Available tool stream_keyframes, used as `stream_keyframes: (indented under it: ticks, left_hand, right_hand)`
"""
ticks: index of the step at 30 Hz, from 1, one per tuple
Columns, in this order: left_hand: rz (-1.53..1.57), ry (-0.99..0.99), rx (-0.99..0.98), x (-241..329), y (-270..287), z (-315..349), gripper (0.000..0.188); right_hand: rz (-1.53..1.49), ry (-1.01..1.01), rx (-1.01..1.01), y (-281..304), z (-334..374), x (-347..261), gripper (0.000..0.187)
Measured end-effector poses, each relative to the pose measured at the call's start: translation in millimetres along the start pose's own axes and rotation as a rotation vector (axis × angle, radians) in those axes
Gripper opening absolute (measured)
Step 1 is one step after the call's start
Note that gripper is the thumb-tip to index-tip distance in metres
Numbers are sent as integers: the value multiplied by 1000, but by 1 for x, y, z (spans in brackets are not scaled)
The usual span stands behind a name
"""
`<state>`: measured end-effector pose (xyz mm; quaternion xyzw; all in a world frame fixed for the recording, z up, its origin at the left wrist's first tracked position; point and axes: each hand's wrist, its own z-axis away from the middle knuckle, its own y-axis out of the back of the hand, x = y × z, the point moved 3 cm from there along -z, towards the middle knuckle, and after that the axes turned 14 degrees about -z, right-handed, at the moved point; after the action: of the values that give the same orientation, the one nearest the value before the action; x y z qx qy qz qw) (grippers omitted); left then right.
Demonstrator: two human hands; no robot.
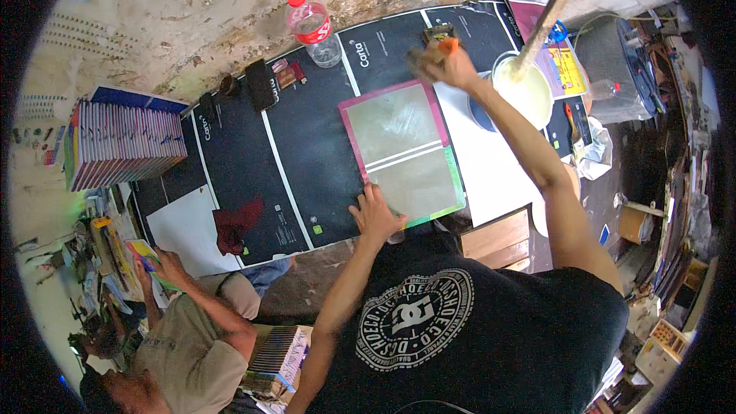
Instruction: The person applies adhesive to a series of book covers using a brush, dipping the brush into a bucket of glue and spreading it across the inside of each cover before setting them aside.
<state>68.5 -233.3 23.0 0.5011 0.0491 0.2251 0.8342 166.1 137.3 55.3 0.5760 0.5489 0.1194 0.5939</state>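
A grey book cover board with pink and green edges and white strips across its middle lies before me on the table. Wet-looking streaks show on its upper half. My left hand rests at its near left corner, fingers spread and touching the edge. Beyond the board's far edge, my right hand is closed and smeared by motion. An orange end stands out of it, which looks like a brush handle; the rest is hidden. Right of that arm stands a white bucket of cream-coloured paste with a wooden stick leaning in it.
A plastic bottle with a red cap stands at the back. Stacked books are at the far left, near a dark red cloth. Another brush lies right of the bucket. A co-worker handles a colourful booklet at lower left.
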Motion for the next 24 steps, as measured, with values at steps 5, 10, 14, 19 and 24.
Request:
stream_keyframes:
  ticks: [5, 10, 14, 19, 24]
  left_hand:
    - [20, -17, -9, 9, 4, -4, 106]
    - [36, 30, -36, 0, 4, 1, 103]
    - [46, 31, -61, 2, 9, -1, 102]
    - [39, 46, -64, -4, 4, 0, 103]
    - [47, 30, -77, 0, 2, 0, 105]
  right_hand:
    - [-346, 173, -436, -44, 25, 3, 27]
    - [-4, 53, -133, -13, -39, -30, 24]
    - [-341, 293, -610, -52, -56, -67, 26]
    - [-78, 398, -456, -68, -110, -67, 26]
    - [-386, 379, -931, -94, -91, -115, 28]
